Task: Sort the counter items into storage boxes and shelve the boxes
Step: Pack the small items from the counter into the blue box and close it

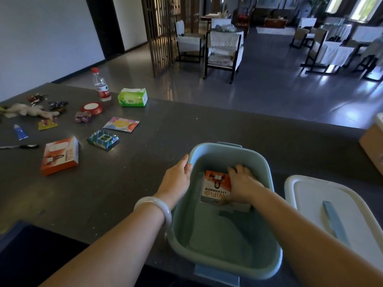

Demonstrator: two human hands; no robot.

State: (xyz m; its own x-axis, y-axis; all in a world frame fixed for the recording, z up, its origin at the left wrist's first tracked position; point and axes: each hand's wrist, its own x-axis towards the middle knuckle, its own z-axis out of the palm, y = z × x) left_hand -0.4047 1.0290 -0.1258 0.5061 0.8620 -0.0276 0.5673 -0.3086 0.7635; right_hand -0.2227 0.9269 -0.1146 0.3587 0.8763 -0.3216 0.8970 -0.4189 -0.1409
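While left hand (pixel 179 170) grips bin (pixel 267 168), right hand (pixel 241 179) holds "WiFi6" box (pixel 215 187).

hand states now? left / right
Left hand: grips the blue bin's rim.
Right hand: holds the orange WiFi box inside the bin.

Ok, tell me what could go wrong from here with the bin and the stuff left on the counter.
1. The blue bin overhangs the counter's near edge; the left hand only holds its rim, so a push could tip it off.
2. The right hand is setting the WiFi box down mid-bin, which may crowd the matching orange box.
3. The upright water bottle could get knocked over when reaching for nearby items.
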